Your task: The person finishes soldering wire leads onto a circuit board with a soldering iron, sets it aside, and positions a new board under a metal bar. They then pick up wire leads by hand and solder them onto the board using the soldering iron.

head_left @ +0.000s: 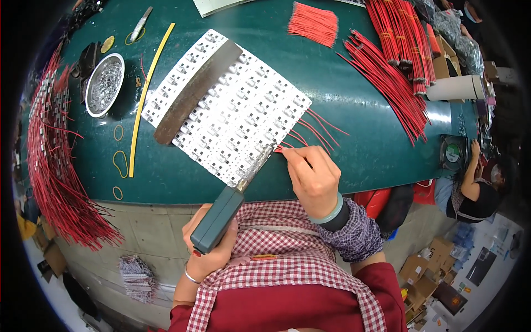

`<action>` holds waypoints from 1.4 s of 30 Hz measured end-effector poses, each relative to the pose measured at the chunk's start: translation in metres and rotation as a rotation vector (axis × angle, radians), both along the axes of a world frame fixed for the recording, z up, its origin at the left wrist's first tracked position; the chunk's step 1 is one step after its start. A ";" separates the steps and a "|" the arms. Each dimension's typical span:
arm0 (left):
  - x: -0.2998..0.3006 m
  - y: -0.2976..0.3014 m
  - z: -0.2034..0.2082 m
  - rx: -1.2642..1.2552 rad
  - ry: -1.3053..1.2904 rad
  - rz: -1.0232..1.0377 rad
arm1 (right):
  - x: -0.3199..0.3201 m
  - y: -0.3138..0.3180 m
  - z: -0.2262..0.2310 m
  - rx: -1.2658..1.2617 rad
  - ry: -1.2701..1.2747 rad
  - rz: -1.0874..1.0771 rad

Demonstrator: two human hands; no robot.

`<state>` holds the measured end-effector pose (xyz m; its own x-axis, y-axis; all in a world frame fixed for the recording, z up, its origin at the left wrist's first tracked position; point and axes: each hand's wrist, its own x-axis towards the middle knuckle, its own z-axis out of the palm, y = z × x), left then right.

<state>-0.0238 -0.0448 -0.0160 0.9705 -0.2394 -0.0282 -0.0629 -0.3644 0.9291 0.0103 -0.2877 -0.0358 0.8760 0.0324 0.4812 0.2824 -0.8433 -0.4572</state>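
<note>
So the thing being worked on is a white circuit-board panel, flat on the green worktop right in front of the person. It's turned like a diamond, one corner toward the apron. Looks close to square, so I can't really call a long axis for it.

The left hand is wrapped round what I'd call a soldering iron. Its long axis runs from lower left to upper right, handle near the body, tip at the panel's lower right edge. The right hand's thumb and finger are pinched together on a red wire by that tip. A few other wires trail off the same edge, further up.

My guess is we're looking at a wire being joined to the edge. That'd call for holding wire and tip steady together; can't tell if the solder has taken.

Further out, a dark metal bar lies across the panel, roughly parallel to the iron. Left of that: a yellow strip and a white bowl. Loose red wires lie off to the right.
</note>
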 end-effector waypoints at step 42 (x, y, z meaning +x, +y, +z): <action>-0.015 0.011 0.000 0.035 -0.018 0.083 | -0.009 0.009 -0.003 0.054 -0.053 0.005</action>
<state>-0.0387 -0.0342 -0.0164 0.9875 -0.1569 -0.0179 -0.0473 -0.4017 0.9146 0.0008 -0.2789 -0.0384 0.8490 0.0093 0.5283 0.3114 -0.8165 -0.4861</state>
